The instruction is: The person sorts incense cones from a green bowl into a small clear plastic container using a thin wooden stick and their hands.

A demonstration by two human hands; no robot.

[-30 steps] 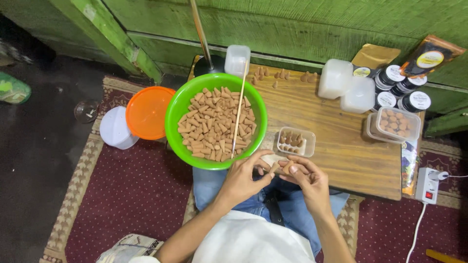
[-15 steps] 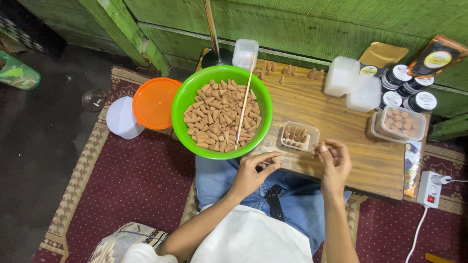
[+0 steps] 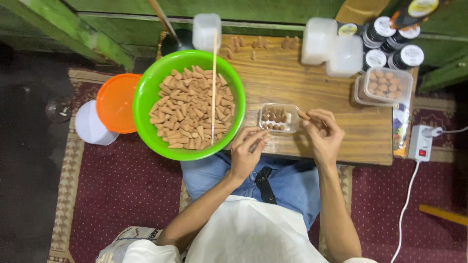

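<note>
Head view: our right hand (image 3: 322, 134) fingers pinch a small tan clay-like cone (image 3: 304, 115) just beside the clear plastic tray (image 3: 279, 118). Our left hand (image 3: 247, 151) fingers curl loosely, empty. We should stand it upright, gently.

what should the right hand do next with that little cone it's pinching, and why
Probably lower the cone into the small clear tray just to its left. The right hand holds it in its fingertips right beside the tray's rim, and the tray already holds several similar cones with room left. The left hand rests near the tray's front edge, seemingly empty.
</note>
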